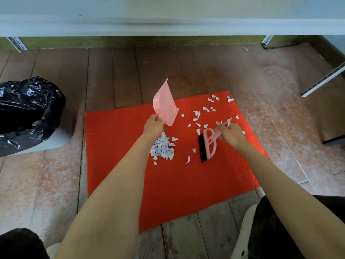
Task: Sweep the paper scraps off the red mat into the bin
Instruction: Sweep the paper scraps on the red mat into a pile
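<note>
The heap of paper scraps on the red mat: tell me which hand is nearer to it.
Left. The left hand, holding the pink dustpan, hovers just behind the heap; the right hand, gripping the brush, is farther to its right.

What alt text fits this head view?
A person's left hand lifts a pink dustpan while the right hand holds a brush over a red mat strewn with paper scraps. A black-lined bin stands left.
</note>
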